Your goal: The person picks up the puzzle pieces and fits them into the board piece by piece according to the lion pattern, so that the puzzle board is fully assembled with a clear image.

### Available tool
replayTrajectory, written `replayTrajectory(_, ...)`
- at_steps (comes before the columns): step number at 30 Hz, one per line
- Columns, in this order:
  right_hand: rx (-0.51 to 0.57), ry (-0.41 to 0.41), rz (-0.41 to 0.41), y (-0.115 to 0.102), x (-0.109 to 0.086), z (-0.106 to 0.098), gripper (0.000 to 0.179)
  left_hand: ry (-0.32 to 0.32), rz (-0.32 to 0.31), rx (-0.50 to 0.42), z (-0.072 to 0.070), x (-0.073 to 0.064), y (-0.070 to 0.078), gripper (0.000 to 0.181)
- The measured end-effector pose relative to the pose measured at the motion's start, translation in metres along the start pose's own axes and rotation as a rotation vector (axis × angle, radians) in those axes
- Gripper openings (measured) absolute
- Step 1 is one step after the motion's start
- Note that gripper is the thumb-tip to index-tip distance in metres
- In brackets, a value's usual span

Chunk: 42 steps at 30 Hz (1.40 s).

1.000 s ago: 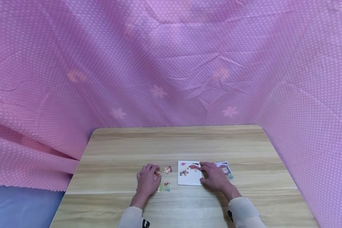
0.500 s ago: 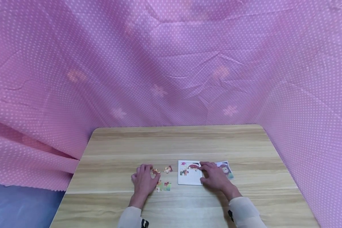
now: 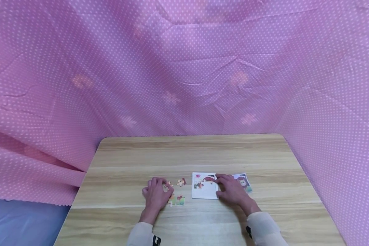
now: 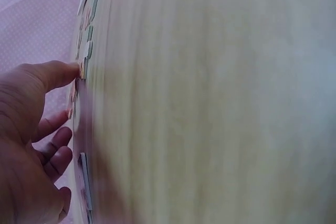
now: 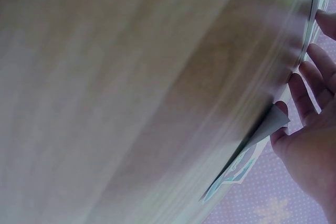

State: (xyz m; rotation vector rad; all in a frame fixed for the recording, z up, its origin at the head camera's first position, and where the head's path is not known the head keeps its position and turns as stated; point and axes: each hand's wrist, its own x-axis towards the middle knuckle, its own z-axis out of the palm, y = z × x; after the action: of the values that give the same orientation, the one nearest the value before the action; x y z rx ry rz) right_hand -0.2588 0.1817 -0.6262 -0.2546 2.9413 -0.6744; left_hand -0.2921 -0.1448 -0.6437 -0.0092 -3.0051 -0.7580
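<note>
A white puzzle tray (image 3: 204,194) lies in the middle of the table with a few picture pieces set along its top and left. My right hand (image 3: 232,190) rests at the tray's right edge, thumb and fingertips spread along it. Under that hand lies a lion picture card (image 3: 244,182), partly hidden, its near corner lifted by the fingers in the right wrist view. My left hand (image 3: 156,195) pinches a loose puzzle piece (image 3: 166,188) between thumb and index finger, largely covering it. Beside it lie a brown-and-cream piece (image 3: 181,182) and a green piece (image 3: 180,200).
The wood-grain table (image 3: 184,150) has rounded far corners. A pink dotted cloth (image 3: 184,68) hangs behind it and along both sides. Blue fabric (image 3: 24,222) shows at the lower left.
My left hand has shifted a little to the left, uncovering more of the loose pieces; its index finger has since come closer over one piece. My right hand and the tray stay put.
</note>
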Motion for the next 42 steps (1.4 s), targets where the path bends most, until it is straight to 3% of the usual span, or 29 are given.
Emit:
replayTrajectory(4,0.010,0.002,-0.001,0.000,0.000,-0.001,0.046,-0.003,0.016,-0.020,0.000,0.001,0.001,0.049)
replayTrajectory(23,0.018,-0.002,0.005,0.001,0.001,0.001,0.046,0.051,0.101,-0.144,0.001,0.003,0.004,0.019)
replayTrajectory(32,0.017,0.000,-0.003,0.000,0.004,0.000,0.046,0.027,0.126,-0.218,0.001,0.004,0.020,0.024)
replayTrajectory(42,0.013,0.007,-0.016,0.001,0.011,-0.001,0.046,-0.018,0.155,-0.241,0.011,0.008,0.035,0.027)
